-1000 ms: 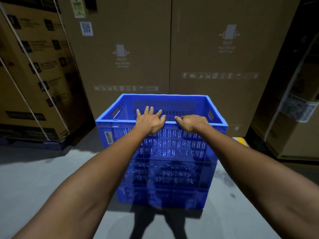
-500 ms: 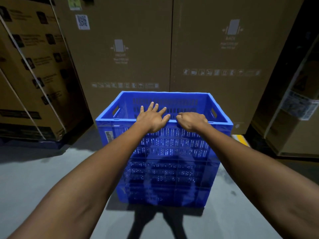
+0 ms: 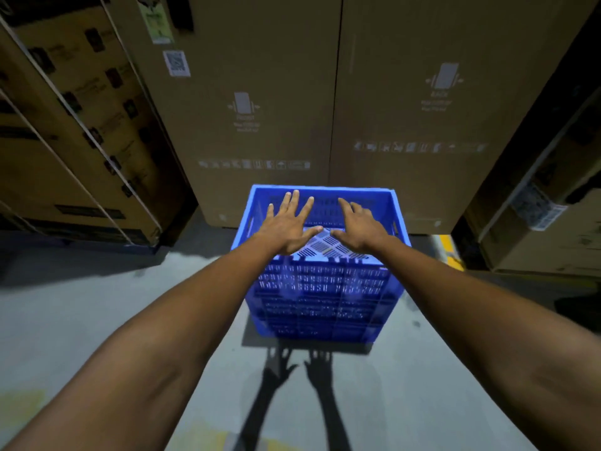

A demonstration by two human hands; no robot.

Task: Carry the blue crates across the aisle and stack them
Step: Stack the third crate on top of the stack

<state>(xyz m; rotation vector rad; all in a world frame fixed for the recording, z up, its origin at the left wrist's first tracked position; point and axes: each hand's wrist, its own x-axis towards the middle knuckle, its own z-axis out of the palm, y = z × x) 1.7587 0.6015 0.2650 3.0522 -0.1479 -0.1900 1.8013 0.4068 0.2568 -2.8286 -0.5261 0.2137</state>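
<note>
A tall stack of blue slotted crates [image 3: 320, 297] stands on the grey floor ahead of me, close to the cardboard boxes. The top crate is empty and its gridded bottom shows between my hands. My left hand [image 3: 287, 226] hovers over the open top with fingers spread, holding nothing. My right hand [image 3: 359, 227] is beside it, fingers also extended and apart, off the near rim. Both arms reach straight forward.
Big cardboard cartons [image 3: 325, 102] form a wall right behind the crates. Strapped cartons [image 3: 74, 131] stand at the left, more boxes [image 3: 546, 203] at the right. A yellow floor marking [image 3: 450, 252] lies right of the stack. Grey concrete floor [image 3: 97, 307] stretches around me.
Both hands have let go of the crate's near rim and lifted with fingers spread. My view has pulled back and up, so the crate stack looks smaller and lower.
</note>
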